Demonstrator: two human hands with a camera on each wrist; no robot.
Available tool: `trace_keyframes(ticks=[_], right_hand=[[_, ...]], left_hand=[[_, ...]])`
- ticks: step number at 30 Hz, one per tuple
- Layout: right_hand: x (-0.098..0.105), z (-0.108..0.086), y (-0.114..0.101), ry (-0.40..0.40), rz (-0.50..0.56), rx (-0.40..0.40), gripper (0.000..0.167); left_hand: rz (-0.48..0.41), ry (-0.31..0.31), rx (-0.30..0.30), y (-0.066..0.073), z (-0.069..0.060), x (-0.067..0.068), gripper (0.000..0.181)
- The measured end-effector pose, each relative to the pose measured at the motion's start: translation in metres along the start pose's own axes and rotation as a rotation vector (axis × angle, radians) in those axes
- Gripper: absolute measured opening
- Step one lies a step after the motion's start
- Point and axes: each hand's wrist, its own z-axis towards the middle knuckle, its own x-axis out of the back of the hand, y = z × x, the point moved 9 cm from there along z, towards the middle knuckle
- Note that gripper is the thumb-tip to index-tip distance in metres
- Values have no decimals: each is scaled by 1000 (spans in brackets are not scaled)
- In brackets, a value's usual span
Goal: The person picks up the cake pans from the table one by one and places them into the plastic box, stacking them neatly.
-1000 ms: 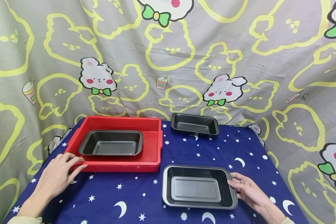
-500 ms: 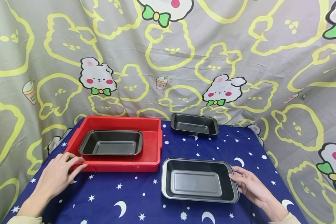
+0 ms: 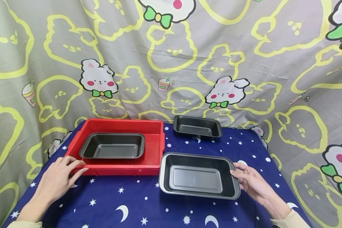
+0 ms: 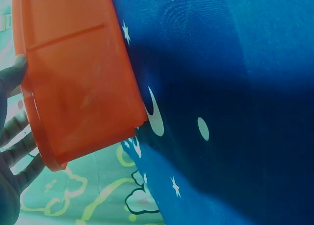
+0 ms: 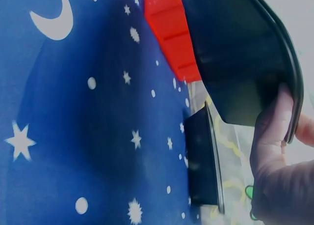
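My right hand [image 3: 255, 183] pinches the right rim of a dark loaf pan [image 3: 199, 177], thumb on top and fingers below. In the right wrist view this loaf pan [image 5: 235, 53] hangs above the cloth, its shadow underneath. A red tray [image 3: 152, 150] stands at the left of the table. My left hand [image 3: 55, 180] grips that tray's rim at the near left corner; the left wrist view has the thumb and fingers about the edge of the tray [image 4: 83, 87]. Inside the tray lies a second loaf pan [image 3: 115, 148], toward its left side.
A third dark loaf pan [image 3: 198, 128] sits at the back of the table, right of the tray. Dark blue cloth [image 3: 148, 209] with stars and moons covers the table. A patterned grey curtain [image 3: 176, 72] rises behind and at both sides.
My right hand has raised the loaf pan and carried it away from me, lately a little to the left, nearer the tray. The left hand and the tray have stayed put.
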Motion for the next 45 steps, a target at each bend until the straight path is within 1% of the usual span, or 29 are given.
trace_keyframes(ticks=[6,16,22,26,35,45], right_hand=[[-7,8,-10,44,-21,-2,29],[-24,27,-24,133,-31,-1,23],[-34,42,-30,180,-41,-10,19],[-42,53,-33,190,-39,-15,17],[-57,75,-39,213,-24,-15,17],[-69,101,-37,195,-53,-9,16]], left_hand=[[9,-18,13,-2,1,-1,30],[11,-7,10,-1,1,-1,29],[19,-31,26,-2,1,-3,29],[22,-47,34,-3,1,-4,29],[22,-41,29,-3,1,-5,28],[19,-27,22,-3,1,-4,27]])
